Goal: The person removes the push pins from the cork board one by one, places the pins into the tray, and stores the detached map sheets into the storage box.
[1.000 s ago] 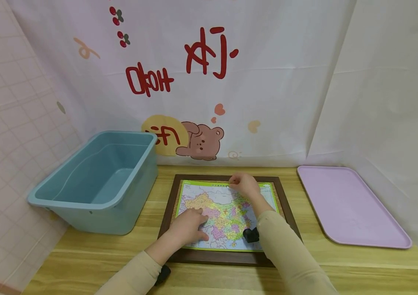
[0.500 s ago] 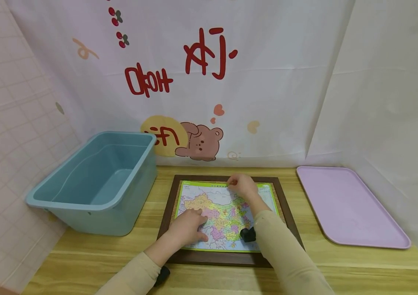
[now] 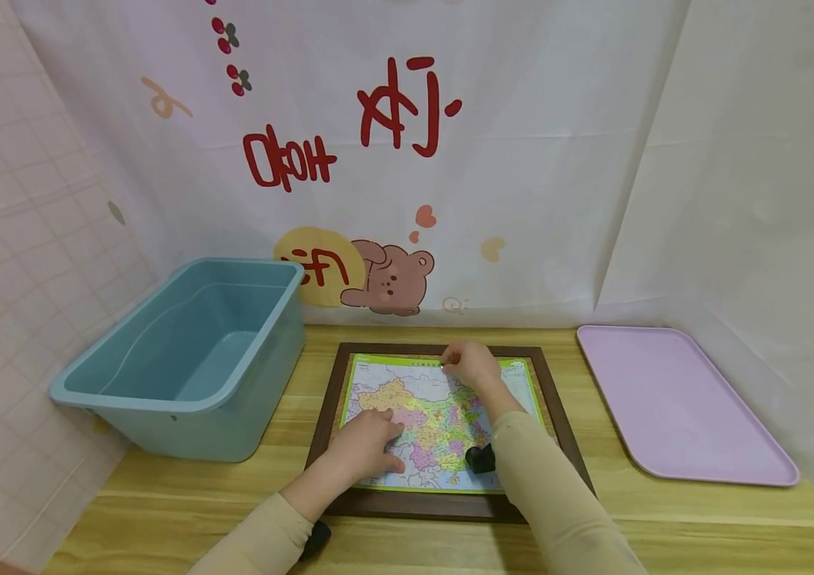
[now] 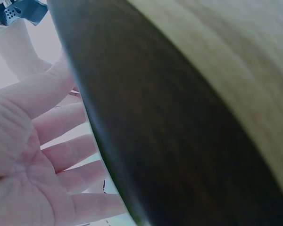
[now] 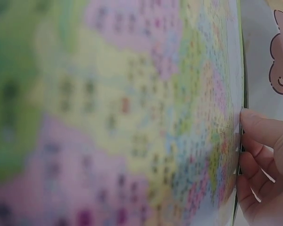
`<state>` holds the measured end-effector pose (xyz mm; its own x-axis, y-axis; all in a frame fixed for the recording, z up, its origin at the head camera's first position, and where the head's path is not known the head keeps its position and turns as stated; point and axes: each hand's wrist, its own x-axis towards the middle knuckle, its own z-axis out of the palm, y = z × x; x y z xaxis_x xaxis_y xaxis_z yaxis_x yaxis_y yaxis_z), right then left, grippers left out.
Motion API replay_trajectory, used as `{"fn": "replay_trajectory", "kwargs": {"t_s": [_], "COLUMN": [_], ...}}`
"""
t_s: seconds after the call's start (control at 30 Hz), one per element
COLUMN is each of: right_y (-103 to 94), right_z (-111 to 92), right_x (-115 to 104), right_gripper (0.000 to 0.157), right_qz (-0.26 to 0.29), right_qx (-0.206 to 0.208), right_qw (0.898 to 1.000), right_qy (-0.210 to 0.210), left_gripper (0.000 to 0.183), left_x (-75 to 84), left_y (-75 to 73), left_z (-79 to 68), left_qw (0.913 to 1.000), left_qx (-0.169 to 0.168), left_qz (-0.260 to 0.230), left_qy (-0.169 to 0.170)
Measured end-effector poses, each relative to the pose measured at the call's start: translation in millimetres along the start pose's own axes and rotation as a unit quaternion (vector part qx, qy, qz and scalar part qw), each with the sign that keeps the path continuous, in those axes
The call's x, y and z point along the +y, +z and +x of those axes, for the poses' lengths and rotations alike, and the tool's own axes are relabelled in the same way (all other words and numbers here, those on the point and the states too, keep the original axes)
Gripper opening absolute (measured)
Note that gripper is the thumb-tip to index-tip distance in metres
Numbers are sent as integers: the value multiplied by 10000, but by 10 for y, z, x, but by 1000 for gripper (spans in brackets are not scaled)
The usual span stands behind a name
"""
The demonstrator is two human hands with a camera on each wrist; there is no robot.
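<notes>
A colourful paper map (image 3: pixel 424 435) with a green border lies on a cork board in a dark brown frame (image 3: pixel 435 505). My left hand (image 3: pixel 367 443) rests on the map's left part with fingers spread. In the left wrist view, the frame's edge (image 4: pixel 146 108) hides the fingertips of that same left hand (image 4: pixel 52 160). At the map's top edge, my right hand (image 3: pixel 474 365) pinches a small pale, pin-like thing, too small to identify. From the right wrist, the thumb and curled fingers of the right hand (image 5: pixel 269 165) meet at the map's edge (image 5: pixel 132 103).
A blue plastic tub (image 3: pixel 191 399) stands left of the board, by the tiled-pattern side wall. To the right lies a flat lilac tray (image 3: pixel 687 407). Behind the wooden table (image 3: pixel 407 551) hangs a white printed cloth (image 3: pixel 536 184).
My right hand and forearm have shifted very slightly left at the map's top edge. The left hand, the map and the board stay in place.
</notes>
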<state>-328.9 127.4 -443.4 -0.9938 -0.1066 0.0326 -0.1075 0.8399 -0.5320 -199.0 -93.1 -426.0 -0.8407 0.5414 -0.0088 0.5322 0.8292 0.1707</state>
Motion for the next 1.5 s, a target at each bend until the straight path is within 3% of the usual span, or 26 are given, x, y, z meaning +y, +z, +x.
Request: {"fn": "replay_trajectory", "kwargs": {"t_s": [1.5], "right_y": [66], "right_z": [39], "right_x": [18], "right_gripper": [5], "right_qz": [35], "right_qx": [19], "right_qw": [9999], "right_qy": [104], "left_gripper": [56], "left_x": [11], "left_y": [7], "left_z": [4], "left_qw": [10000], "left_qx": [18], "left_qz": [53], "left_qy": [22]}}
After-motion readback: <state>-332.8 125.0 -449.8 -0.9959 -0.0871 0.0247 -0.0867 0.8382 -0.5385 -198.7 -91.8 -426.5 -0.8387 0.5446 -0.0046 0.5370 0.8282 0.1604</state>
